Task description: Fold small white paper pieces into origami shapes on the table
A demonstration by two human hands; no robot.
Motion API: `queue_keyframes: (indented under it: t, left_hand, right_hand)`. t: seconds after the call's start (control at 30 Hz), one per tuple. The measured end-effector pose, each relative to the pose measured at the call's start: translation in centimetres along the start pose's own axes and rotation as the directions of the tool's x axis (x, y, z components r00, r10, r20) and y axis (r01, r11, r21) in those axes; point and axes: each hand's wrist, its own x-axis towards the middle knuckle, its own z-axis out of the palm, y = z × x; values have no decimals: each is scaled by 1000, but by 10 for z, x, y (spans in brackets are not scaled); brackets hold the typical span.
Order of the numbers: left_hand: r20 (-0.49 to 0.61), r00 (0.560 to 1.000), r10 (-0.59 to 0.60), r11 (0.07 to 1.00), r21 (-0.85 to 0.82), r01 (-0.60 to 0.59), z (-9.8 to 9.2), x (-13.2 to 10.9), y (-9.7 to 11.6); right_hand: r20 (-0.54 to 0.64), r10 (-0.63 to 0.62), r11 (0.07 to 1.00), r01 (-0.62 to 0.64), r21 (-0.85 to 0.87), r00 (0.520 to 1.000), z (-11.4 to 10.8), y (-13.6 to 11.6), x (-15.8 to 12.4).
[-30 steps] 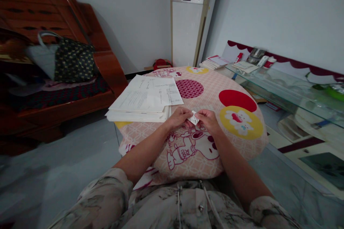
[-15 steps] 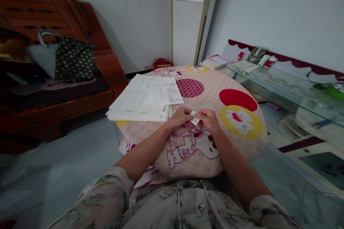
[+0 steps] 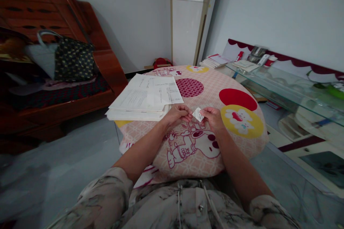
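A small white square piece [image 3: 198, 114] with dark printed marks, like a folded paper or packet, is held above the table between my hands. My right hand [image 3: 211, 117] pinches its right side between thumb and fingers. At the left corner of the piece is my left hand [image 3: 179, 113], its thumb and fingertips drawn together in a pinch. Whether those fingertips touch that corner or hold something tiny, I cannot make out. Beyond my left hand lies a stack of printed papers [image 3: 146, 94]. Both hands are over the patterned tablecloth [image 3: 199, 162], which has cartoon figures and coloured circles.
A glass-topped cabinet [image 3: 290, 94] with papers, a red item and jars runs along the right. To the left stands a wooden bench [image 3: 106, 68] with a dark patterned bag [image 3: 73, 59]. A tall white air conditioner [image 3: 186, 28] stands in the corner.
My hands have moved slightly apart. The left hand has drawn back to the left, and more of the white piece shows, now with my right hand a little further right.
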Motion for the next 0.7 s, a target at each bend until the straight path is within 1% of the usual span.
queue_keyframes:
  t: [0.07,0.17,0.23,0.37,0.43,0.57,0.7]
  left_hand:
    - [3,1000,8,1000,-16,-8,-1,1,0]
    - [36,999,-21,998,67,19,4,4,-4]
    - [45,999,-21,992,124,15,8,6,-7]
    - [6,1000,-7,990,140,6,9,5,-11]
    - [-4,1000,-19,991,130,19,8,4,-11]
    - [-8,999,-42,994,100,42,9,2,-10]
    - [12,999,-41,996,82,40,8,5,-9]
  right_hand:
    - [0,-11,1000,11,-21,1000,0,2,0]
    - [12,-14,997,15,-77,1000,4,5,0]
    - [36,-9,994,13,-104,999,6,5,0]
    - [130,26,989,-7,-149,991,5,8,1]
    - [154,44,983,-15,-181,987,3,10,2]
    - [151,43,977,-9,-214,988,2,12,3]
    - [118,54,982,-31,-189,992,3,8,1]
